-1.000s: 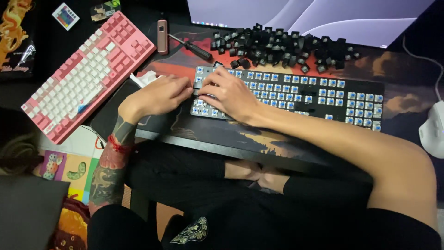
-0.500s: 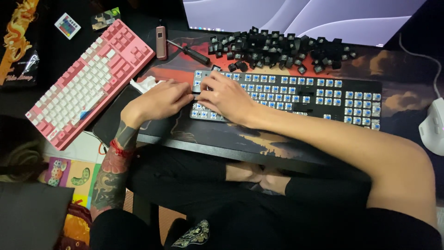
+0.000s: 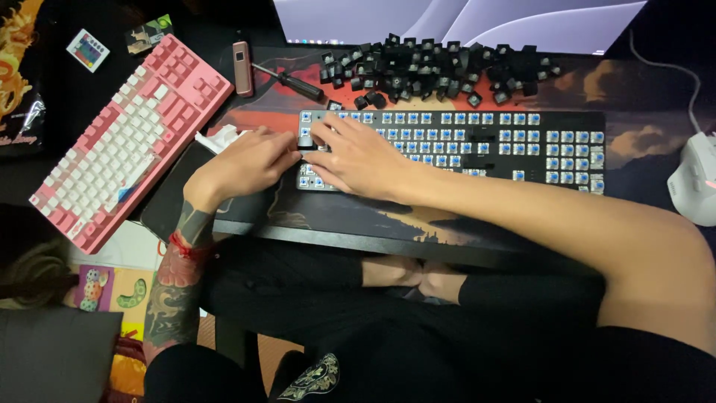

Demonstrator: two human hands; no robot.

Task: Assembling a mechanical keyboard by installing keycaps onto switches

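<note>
A black keyboard with most keycaps off and blue switches showing lies on the desk mat. Both my hands work at its left end. My left hand, with a tattooed forearm and a red wrist band, has its fingertips pinched on a small black keycap at the keyboard's left edge. My right hand lies flat over the left switch rows with its fingers spread and its thumb beside that keycap. The switches under the right hand are hidden.
A pile of loose black keycaps lies behind the keyboard, below a monitor. A screwdriver and a small brown device lie at the back left. A pink and white keyboard sits tilted at the left, and a white mouse at the right edge.
Both hands stay at the keyboard's left end. The left fingertips have closed in towards the right thumb, and the view has shifted slightly.
</note>
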